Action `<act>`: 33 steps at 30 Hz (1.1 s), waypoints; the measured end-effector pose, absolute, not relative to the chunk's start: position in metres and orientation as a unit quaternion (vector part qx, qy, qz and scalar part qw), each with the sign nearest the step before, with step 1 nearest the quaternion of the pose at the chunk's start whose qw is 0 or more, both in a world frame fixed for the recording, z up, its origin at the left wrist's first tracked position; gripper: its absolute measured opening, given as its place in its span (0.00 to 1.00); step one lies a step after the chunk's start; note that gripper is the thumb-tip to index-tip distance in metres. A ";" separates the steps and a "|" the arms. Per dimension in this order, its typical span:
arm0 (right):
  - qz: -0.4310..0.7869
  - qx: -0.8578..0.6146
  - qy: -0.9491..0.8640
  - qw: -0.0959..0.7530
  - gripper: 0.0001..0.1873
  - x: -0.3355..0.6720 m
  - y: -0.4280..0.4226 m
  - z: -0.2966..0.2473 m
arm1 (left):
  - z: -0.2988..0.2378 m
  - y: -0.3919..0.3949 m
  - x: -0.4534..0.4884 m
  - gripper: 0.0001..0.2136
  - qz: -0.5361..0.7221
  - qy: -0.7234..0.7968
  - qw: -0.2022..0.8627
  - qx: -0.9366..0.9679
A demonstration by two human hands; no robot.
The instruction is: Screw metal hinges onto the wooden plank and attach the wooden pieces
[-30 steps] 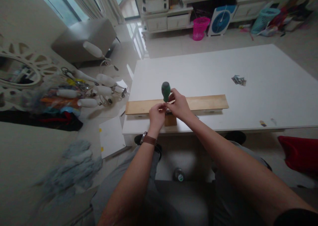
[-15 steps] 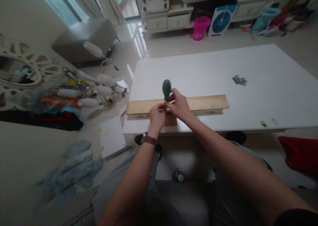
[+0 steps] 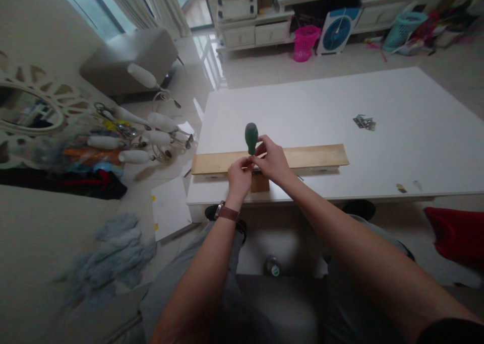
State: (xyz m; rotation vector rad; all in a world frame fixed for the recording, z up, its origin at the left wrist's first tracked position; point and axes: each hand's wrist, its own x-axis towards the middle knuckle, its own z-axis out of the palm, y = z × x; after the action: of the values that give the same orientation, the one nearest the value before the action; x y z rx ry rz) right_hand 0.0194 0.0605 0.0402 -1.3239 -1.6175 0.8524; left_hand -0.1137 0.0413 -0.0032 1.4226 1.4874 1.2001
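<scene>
A screwdriver (image 3: pixel 251 138) with a green handle stands nearly upright, handle up, over a long wooden board (image 3: pixel 317 155). My right hand (image 3: pixel 273 158) is closed around its lower part, just below the handle. Close against it, my left hand (image 3: pixel 239 177) has its fingers pinched near the screwdriver's shaft; what lies between those fingertips is too small to make out. Below the hands, a short wooden block (image 3: pixel 260 184) juts from the board toward me. The screwdriver's tip is hidden by my fingers.
The board lies along the near edge of a white table (image 3: pixel 302 112). A small pile of metal brackets (image 3: pixel 365 122) rests farther right. A red chair (image 3: pixel 457 233) is at the right, a white panel (image 3: pixel 172 208) at the left, and a bottle (image 3: pixel 272 266) below the table.
The screwdriver's handle has tilted slightly to the left and sits a touch lower. Both hands have stayed almost in place.
</scene>
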 end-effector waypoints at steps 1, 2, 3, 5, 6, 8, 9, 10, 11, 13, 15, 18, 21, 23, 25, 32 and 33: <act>0.340 -0.533 -0.647 0.426 0.20 0.020 0.061 0.039 | -0.003 0.041 -0.114 0.07 0.468 0.581 0.370 0.554; 0.337 -0.534 -0.649 0.423 0.20 0.020 0.061 0.039 | -0.002 0.041 -0.113 0.07 0.468 0.582 0.368 0.554; 0.335 -0.533 -0.652 0.422 0.20 0.020 0.060 0.039 | -0.002 0.041 -0.113 0.07 0.468 0.582 0.368 0.553; 0.331 -0.527 -0.661 0.421 0.20 0.020 0.060 0.039 | -0.001 0.041 -0.112 0.07 0.466 0.584 0.373 0.549; 0.329 -0.523 -0.665 0.420 0.21 0.020 0.060 0.039 | -0.001 0.042 -0.112 0.07 0.466 0.588 0.376 0.544; 0.331 -0.516 -0.669 0.421 0.22 0.020 0.060 0.040 | -0.001 0.042 -0.111 0.07 0.464 0.598 0.377 0.534; 0.334 -0.514 -0.669 0.422 0.22 0.020 0.060 0.040 | -0.001 0.042 -0.111 0.07 0.463 0.603 0.376 0.531; 0.337 -0.512 -0.668 0.423 0.21 0.020 0.060 0.041 | -0.001 0.042 -0.111 0.07 0.461 0.606 0.373 0.530; 0.339 -0.510 -0.667 0.425 0.21 0.020 0.060 0.041 | -0.001 0.042 -0.111 0.07 0.460 0.608 0.370 0.532; 0.339 -0.513 -0.663 0.428 0.20 0.020 0.060 0.040 | -0.001 0.041 -0.111 0.07 0.459 0.607 0.365 0.537; 0.338 -0.520 -0.659 0.426 0.19 0.021 0.060 0.040 | 0.000 0.040 -0.112 0.07 0.459 0.605 0.361 0.542; 0.337 -0.529 -0.653 0.424 0.19 0.021 0.060 0.041 | 0.001 0.039 -0.113 0.07 0.454 0.599 0.356 0.555; 0.329 -0.528 -0.660 0.422 0.19 0.021 0.058 0.044 | 0.001 0.040 -0.114 0.06 0.453 0.593 0.359 0.560; 0.326 -0.521 -0.669 0.419 0.19 0.021 0.057 0.045 | 0.001 0.041 -0.113 0.06 0.459 0.592 0.364 0.553; 0.326 -0.513 -0.674 0.420 0.20 0.020 0.057 0.045 | 0.000 0.041 -0.113 0.06 0.462 0.596 0.368 0.544; 0.331 -0.524 -0.661 0.422 0.17 0.019 0.059 0.043 | 0.000 0.040 -0.114 0.07 0.458 0.592 0.365 0.554; 0.328 -0.528 -0.660 0.423 0.16 0.019 0.059 0.042 | 0.001 0.040 -0.114 0.07 0.458 0.591 0.365 0.555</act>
State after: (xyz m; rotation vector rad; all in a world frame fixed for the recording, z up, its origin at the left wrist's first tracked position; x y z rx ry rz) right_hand 0.0190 0.0590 0.0424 -1.3216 -1.6517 0.8203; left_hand -0.1138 0.0397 0.0009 1.4273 1.5202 1.1771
